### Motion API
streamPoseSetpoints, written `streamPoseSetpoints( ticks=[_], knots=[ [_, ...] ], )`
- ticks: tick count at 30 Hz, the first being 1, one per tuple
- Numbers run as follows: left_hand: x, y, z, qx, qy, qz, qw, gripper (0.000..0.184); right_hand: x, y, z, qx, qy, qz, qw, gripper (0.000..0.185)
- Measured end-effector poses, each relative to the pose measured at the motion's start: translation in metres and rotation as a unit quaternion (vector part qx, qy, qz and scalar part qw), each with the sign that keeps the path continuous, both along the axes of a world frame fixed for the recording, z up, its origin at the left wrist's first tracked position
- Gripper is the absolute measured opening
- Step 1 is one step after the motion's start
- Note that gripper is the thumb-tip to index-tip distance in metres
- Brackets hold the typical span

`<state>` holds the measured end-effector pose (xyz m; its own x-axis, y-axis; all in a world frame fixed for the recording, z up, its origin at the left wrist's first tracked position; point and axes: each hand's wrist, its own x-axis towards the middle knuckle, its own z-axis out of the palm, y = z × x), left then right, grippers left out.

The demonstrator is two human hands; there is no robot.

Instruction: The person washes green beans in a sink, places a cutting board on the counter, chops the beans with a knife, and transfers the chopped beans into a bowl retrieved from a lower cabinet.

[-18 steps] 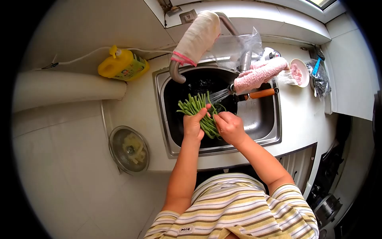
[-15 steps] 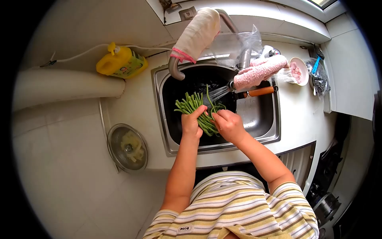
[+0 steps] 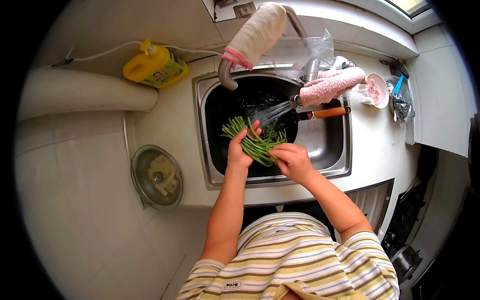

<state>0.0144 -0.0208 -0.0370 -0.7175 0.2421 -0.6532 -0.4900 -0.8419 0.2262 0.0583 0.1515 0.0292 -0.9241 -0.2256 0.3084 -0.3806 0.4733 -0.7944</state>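
My left hand [image 3: 240, 149] is wrapped around a bunch of long green beans [image 3: 256, 146], with its fingertips showing on the far side. My right hand [image 3: 294, 161] pinches at the near right end of the same bunch. Both hands are over the steel sink [image 3: 202, 135], above a dark wok or pan whose brown handle [image 3: 330, 112] points right. Water sprays from the faucet nozzle [image 3: 295, 101] just beyond the beans. A pink towel [image 3: 332, 86] is wrapped around the faucet behind that nozzle.
Left of the sink are a yellow jug [image 3: 156, 67] and a metal bowl [image 3: 137, 186] holding pale pieces. A cloth-covered curved pipe [image 3: 227, 75] overhangs the sink. A bowl [image 3: 384, 97] with pink contents and a plastic bag [image 3: 401, 102] stand at the right.
The fingers of my left hand have opened out somewhat around the beans. My right hand has shifted slightly right and down, to the end of the bunch. The camera view has moved a little.
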Motion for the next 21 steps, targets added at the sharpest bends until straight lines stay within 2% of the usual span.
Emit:
streamPoseSetpoints(
  ticks=[4,5,7,9,11,12,13,14,15,16,17,19,21],
  knots=[
    [0.006,-0.013,-0.023,0.011,0.012,0.001,1.0,0.022,0.003,0.008,-0.001,-0.047,-0.132,0.008,0.99,0.01],
    [0.008,-0.018,-0.028,0.012,0.01,0.0,1.0,0.022,0.004,0.01,-0.003,-0.046,-0.134,0.007,0.99,0.01],
    [0.005,-0.024,-0.032,-0.031,0.018,-0.003,0.999,0.014,0.002,0.016,-0.014,-0.085,-0.143,-0.118,0.979,0.013],
    [0.009,-0.028,-0.029,-0.032,0.011,0.002,0.999,0.017,-0.001,0.022,-0.017,-0.101,-0.146,-0.136,0.975,0.019],
    [0.013,-0.03,-0.024,-0.035,0.012,-0.028,0.999,0.024,-0.006,0.019,-0.004,-0.232,-0.352,-0.15,0.894,0.02],
    [0.016,-0.027,-0.023,-0.036,0.013,-0.062,0.997,0.027,-0.009,0.014,-0.006,-0.205,-0.303,-0.124,0.922,0.017],
    [0.018,-0.025,-0.025,-0.036,0.013,-0.062,0.997,0.027,-0.011,0.01,-0.007,-0.205,-0.302,-0.124,0.923,0.017],
    [0.019,-0.022,-0.029,-0.01,0.005,-0.088,0.996,0.027,-0.014,0.004,-0.008,-0.074,-0.211,-0.095,0.97,0.014],
    [0.02,-0.019,-0.03,0.017,-0.002,-0.114,0.993,0.026,-0.016,-0.002,-0.007,0.06,-0.113,-0.064,0.99,0.011],
    [0.019,-0.015,-0.031,0.018,-0.012,-0.117,0.993,0.025,-0.016,-0.008,0.0,0.122,-0.087,-0.037,0.988,0.011],
    [0.019,-0.013,-0.032,0.018,-0.012,-0.117,0.993,0.025,-0.014,-0.011,0.0,0.122,-0.087,-0.037,0.988,0.011],
    [0.016,-0.008,-0.015,0.048,-0.014,-0.114,0.992,0.023,-0.007,-0.014,0.001,0.185,-0.093,0.035,0.978,0.014],
    [0.02,-0.01,-0.028,0.065,0.016,-0.09,0.994,0.024,0.0,-0.012,0.003,0.203,-0.107,0.044,0.972,0.016]
  ],
)
